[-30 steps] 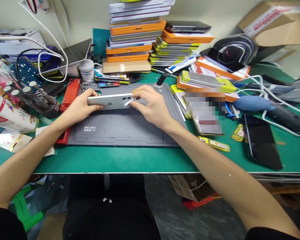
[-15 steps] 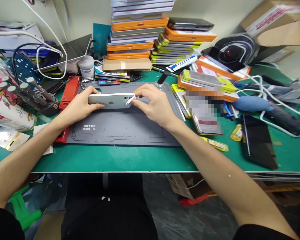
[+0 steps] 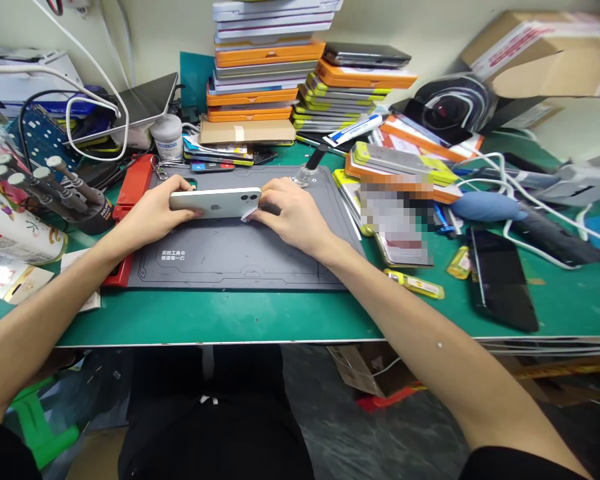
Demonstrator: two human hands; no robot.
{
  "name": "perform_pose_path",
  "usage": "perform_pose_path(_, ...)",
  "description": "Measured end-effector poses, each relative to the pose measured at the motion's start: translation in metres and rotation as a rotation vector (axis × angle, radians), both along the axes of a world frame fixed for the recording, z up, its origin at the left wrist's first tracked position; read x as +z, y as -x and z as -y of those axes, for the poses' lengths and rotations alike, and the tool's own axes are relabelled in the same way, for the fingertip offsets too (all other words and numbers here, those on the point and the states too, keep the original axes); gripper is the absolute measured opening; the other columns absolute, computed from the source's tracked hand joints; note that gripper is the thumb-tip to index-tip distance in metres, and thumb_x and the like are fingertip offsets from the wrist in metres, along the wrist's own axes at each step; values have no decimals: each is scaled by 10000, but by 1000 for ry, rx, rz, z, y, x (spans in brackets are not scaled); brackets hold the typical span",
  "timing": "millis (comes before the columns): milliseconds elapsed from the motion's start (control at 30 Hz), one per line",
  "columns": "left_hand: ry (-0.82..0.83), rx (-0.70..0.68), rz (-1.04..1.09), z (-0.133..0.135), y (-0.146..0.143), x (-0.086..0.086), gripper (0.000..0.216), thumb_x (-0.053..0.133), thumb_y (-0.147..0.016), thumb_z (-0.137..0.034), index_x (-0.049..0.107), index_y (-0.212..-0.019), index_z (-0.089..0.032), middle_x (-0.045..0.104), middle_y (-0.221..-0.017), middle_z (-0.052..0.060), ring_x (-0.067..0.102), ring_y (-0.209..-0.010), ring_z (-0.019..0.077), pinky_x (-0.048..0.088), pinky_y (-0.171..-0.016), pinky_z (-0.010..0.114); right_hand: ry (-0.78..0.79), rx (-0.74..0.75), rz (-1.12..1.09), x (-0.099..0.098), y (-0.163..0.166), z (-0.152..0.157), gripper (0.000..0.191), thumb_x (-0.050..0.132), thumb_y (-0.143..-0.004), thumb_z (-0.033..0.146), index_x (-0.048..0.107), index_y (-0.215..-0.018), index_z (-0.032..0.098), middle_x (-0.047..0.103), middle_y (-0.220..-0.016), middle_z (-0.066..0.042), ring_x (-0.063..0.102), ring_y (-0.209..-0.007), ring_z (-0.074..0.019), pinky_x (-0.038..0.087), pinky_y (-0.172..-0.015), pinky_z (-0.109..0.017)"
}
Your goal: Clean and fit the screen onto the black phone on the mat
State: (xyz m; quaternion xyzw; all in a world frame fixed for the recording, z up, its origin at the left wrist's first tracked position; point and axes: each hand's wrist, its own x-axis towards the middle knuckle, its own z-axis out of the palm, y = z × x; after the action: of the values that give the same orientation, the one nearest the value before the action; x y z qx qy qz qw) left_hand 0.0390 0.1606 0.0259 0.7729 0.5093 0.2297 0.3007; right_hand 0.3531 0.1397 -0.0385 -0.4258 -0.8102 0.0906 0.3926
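Note:
A white smartphone (image 3: 214, 204) stands on its long edge over the grey work mat (image 3: 230, 257), its back with two camera lenses toward me. My left hand (image 3: 163, 207) is closed around the phone's left end, thumb on the back. At the camera end, my right hand (image 3: 293, 213) pinches a small white wipe (image 3: 249, 214), pressed against the phone's lower right corner. The fingers behind the phone are hidden. Just beyond my right hand, a small clear bottle with a black cap (image 3: 311, 167) stands on the mat.
Stacked orange and yellow-green boxes (image 3: 267, 53) rise at the back. A screwdriver holder (image 3: 97, 213) and a red clamp-like tool (image 3: 134, 187) sit on the left. To the right lie a dark phone (image 3: 503, 280), a yellow tube (image 3: 415, 284) and cables. The green table's front edge (image 3: 220, 345) runs before me.
The white wipe has moved from beside the camera lenses down to the phone's lower right corner, with my right hand shifting along. The whole view has also turned slightly. My left hand keeps its hold.

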Motion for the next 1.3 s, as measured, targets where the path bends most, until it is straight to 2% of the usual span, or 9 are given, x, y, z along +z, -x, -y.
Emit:
perform_pose_path(133, 6, 8, 31, -3, 1, 1, 375, 864, -830, -438, 596, -1001, -239, 645, -861, -12, 595, -839, 204, 448, -760, 328, -25, -33, -84, 7, 1, 4, 110, 804, -1039, 340, 772, -944, 294, 816, -1100, -47, 717, -1077, -311, 562, -1035, -544)
perform_pose_path(433, 19, 6, 41, 0, -2, 2, 401, 884, -796, -460, 640, -1018, -232, 662, -867, -23, 592, -850, 197, 462, -808, 326, -29, 18, -287, 28, 10, 20, 110, 810, -1056, 376, 802, -1002, 281, 819, -1091, -48, 741, -1060, -285, 596, -969, -489)
perform_pose_path(633, -2, 9, 41, -1, -1, 0, 412, 897, -790, -484, 662, -1017, -234, 676, -888, -11, 592, -856, 203, 438, -776, 325, 33, 47, -147, 33, 6, 20, 93, 788, -1074, 361, 800, -1015, 290, 831, -1112, -44, 740, -1067, -294, 573, -1015, -516)
perform_pose_path(1167, -12, 27, 3, 2, -2, 1, 398, 875, -822, -490, 636, -1016, -238, 674, -872, -10, 614, -876, 216, 445, -778, 326, 117, 53, -129, 33, -7, 11, 219, 789, -1052, 445, 824, -920, 275, 820, -980, -48, 728, -928, -274, 573, -899, -483)
perform_pose_path(1300, -17, 27, -6, 2, -2, 1, 385, 872, -828, -476, 636, -1019, -239, 679, -875, -8, 614, -869, 217, 447, -782, 333, 150, 86, -77, 25, -10, 7, 226, 784, -1052, 450, 797, -917, 270, 812, -1015, -54, 717, -950, -276, 565, -915, -478)
